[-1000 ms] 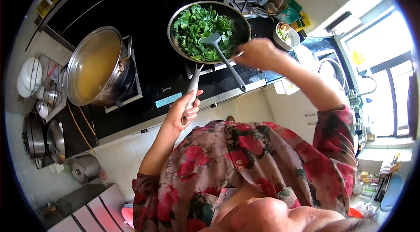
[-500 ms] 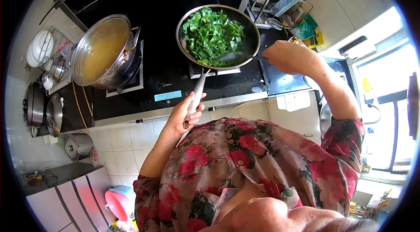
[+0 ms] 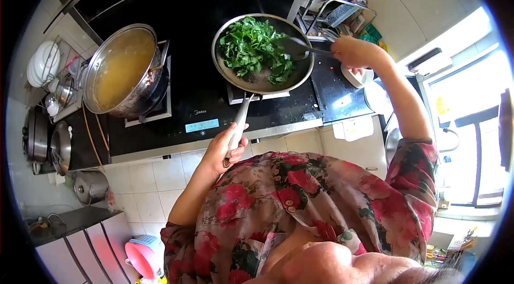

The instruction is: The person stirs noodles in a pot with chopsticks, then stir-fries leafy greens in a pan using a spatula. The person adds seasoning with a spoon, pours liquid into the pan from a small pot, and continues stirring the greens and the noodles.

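A frying pan (image 3: 225, 71) sits over the right burner, with chopped leafy greens (image 3: 251, 46) heaped in its middle and far left. Some greens lie apart at the lower right, and bare pan bottom shows near the handle. My left hand (image 3: 227, 147) is wrapped round the pan's pale handle (image 3: 240, 122). My right hand (image 3: 356, 54) grips the dark handle of a spatula (image 3: 296, 47) beyond the pan's right rim. The blade of the spatula reaches into the pan at the right side of the greens.
On the left burner stands a large pot (image 3: 120, 70) of yellowish liquid. White bowls (image 3: 354, 77) sit right of the pan, below my right hand. A wire rack (image 3: 334, 8) with a grater and knives stands behind. Plates (image 3: 45, 64) fill a rack at far left.
The spatula has come up and turned, its blade now further back in the pan. The greens have shifted, baring pan bottom near the handle. My left hand keeps its hold.
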Demonstrator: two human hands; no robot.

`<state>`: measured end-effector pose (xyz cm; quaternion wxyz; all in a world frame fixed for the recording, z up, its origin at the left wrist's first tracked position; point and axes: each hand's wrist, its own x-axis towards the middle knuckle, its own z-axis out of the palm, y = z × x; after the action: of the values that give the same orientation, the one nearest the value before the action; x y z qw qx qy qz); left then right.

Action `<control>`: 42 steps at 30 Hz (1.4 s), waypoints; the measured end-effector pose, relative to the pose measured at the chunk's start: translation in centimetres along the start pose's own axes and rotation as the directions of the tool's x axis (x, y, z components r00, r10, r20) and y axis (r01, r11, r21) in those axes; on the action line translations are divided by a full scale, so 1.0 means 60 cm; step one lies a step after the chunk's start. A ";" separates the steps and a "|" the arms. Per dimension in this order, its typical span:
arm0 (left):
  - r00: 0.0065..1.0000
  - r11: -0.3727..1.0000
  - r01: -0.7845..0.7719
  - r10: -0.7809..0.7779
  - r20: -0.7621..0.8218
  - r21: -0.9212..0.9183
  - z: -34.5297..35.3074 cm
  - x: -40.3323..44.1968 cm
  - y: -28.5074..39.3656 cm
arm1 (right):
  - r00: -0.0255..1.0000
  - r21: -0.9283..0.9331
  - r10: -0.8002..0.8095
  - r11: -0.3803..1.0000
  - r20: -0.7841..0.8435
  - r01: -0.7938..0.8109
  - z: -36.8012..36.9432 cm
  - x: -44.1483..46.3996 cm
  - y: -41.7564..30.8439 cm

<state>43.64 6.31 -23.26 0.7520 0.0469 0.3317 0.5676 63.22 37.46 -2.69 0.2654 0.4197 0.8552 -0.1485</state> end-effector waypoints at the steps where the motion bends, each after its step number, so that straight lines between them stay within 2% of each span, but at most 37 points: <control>1: 1.000 1.000 -0.004 0.004 -0.002 0.001 -0.001 -0.001 0.003 | 0.999 0.018 0.040 0.999 0.000 -0.040 -0.003 0.010 0.022; 3: 1.000 1.000 0.010 -0.010 0.003 0.000 -0.002 -0.001 0.003 | 0.997 0.038 0.080 0.996 0.005 -0.080 -0.005 0.059 0.055; 5: 1.000 1.000 0.015 -0.015 -0.003 0.007 0.000 -0.001 0.004 | 0.994 0.291 0.052 0.953 0.099 -0.079 0.006 0.128 0.086; 6: 1.000 1.000 0.014 -0.014 -0.010 0.016 0.001 -0.003 0.005 | 0.987 0.455 0.013 0.886 0.163 -0.087 0.024 0.167 0.099; 7: 1.000 1.000 0.008 -0.008 -0.011 0.008 -0.002 -0.001 0.003 | 0.984 0.559 -0.079 0.829 0.158 -0.023 0.049 0.193 0.102; 8: 1.000 1.000 0.003 -0.003 -0.010 0.015 0.002 -0.003 0.002 | 0.975 0.652 -0.169 0.757 0.142 0.036 0.070 0.214 0.102; 11: 0.999 1.000 0.010 -0.011 -0.034 -0.004 0.012 -0.010 0.006 | 0.957 0.700 -0.274 0.666 -0.090 0.257 0.131 0.224 0.070; 12: 0.999 1.000 0.007 -0.007 -0.044 -0.006 0.010 -0.012 0.006 | 0.948 0.647 -0.285 0.697 -0.145 0.308 0.137 0.208 0.057; 14: 0.999 1.000 -0.006 0.007 -0.049 0.018 0.005 -0.013 0.004 | 0.955 0.443 -0.218 0.850 -0.201 0.287 0.134 0.161 0.034; 15: 0.999 1.000 -0.006 0.006 -0.043 0.010 0.005 -0.015 0.006 | 0.782 0.130 -0.415 0.842 -0.465 0.524 0.153 0.159 0.035; 16: 0.999 1.000 -0.002 0.003 -0.044 0.012 0.007 -0.016 0.006 | 0.500 -0.238 -0.615 0.743 -0.610 0.625 0.168 0.155 0.033; 17: 0.998 1.000 -0.003 0.004 -0.062 0.020 0.009 -0.016 0.006 | 0.677 -0.317 -0.587 0.810 -0.445 0.494 0.173 0.143 0.041; 18: 0.997 1.000 -0.003 0.005 -0.079 0.028 0.010 -0.017 0.007 | 0.741 -0.354 -0.514 0.853 -0.433 0.384 0.171 0.102 0.018; 20: 0.997 1.000 -0.004 0.007 -0.073 0.030 0.007 -0.016 0.006 | 0.797 -0.525 -0.497 0.805 -0.343 0.276 0.183 0.048 -0.017; 22: 0.998 0.999 -0.003 0.005 -0.063 0.033 0.003 -0.016 0.007 | 0.779 -0.577 -0.551 0.755 -0.300 0.312 0.185 0.000 -0.037; 24: 1.000 1.000 0.006 -0.007 -0.029 -0.029 0.000 -0.017 0.010 | 0.801 -0.544 -0.534 0.771 -0.271 0.330 0.164 -0.023 -0.044; 26: 0.999 1.000 0.007 -0.007 -0.038 -0.001 0.000 -0.017 0.014 | 0.862 -0.532 -0.455 0.798 -0.225 0.282 0.128 -0.024 -0.027; 27: 0.999 1.000 0.010 -0.008 -0.053 0.029 -0.002 -0.017 0.014 | 0.874 -0.494 -0.410 0.835 -0.262 0.244 0.122 0.016 0.004; 28: 0.999 1.000 0.008 -0.007 -0.051 0.022 -0.004 -0.018 0.013 | 0.888 -0.358 -0.346 0.905 -0.302 0.230 0.104 0.041 0.029; 29: 0.999 1.000 0.012 -0.011 -0.044 0.025 -0.006 -0.018 0.015 | 0.766 -0.511 -0.585 0.760 -0.266 0.402 0.089 0.097 0.079; 30: 0.999 0.999 0.014 -0.013 -0.037 0.030 -0.007 -0.018 0.017 | 0.965 0.059 -0.177 0.980 -0.192 0.192 0.056 0.100 0.070; 31: 0.999 1.000 0.008 -0.007 -0.035 0.028 -0.007 -0.019 0.019 | 0.965 0.077 -0.146 0.983 -0.218 0.166 0.043 0.131 0.082; 32: 0.999 0.999 0.019 -0.017 -0.047 0.030 -0.007 -0.019 0.021 | 0.969 0.237 -0.047 0.966 -0.242 0.106 0.035 0.154 0.091; 35: 0.998 0.999 0.024 -0.021 -0.062 0.044 -0.006 -0.022 0.025 | 0.978 0.240 -0.107 0.959 -0.179 0.149 -0.001 0.221 0.096; 38: 0.995 0.995 0.022 -0.012 -0.098 0.094 0.004 -0.027 0.027 | 0.965 0.378 -0.244 0.887 -0.100 0.264 -0.008 0.270 0.055; 39: 0.994 0.995 0.025 -0.014 -0.105 0.101 0.006 -0.028 0.029 | 0.935 0.268 -0.337 0.896 -0.110 0.355 -0.011 0.290 0.044; 40: 0.993 0.994 0.033 -0.021 -0.114 0.108 0.007 -0.029 0.030 | 0.940 0.218 -0.322 0.915 -0.116 0.341 -0.017 0.285 0.021; 42: 0.994 0.995 0.031 -0.021 -0.109 0.095 0.008 -0.033 0.034 | 0.911 0.021 -0.403 0.913 -0.087 0.407 -0.036 0.257 -0.019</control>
<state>41.97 5.41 -21.12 0.7371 0.0481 0.3995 0.5429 53.77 47.66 -9.81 0.1857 0.2441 0.9306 -0.1999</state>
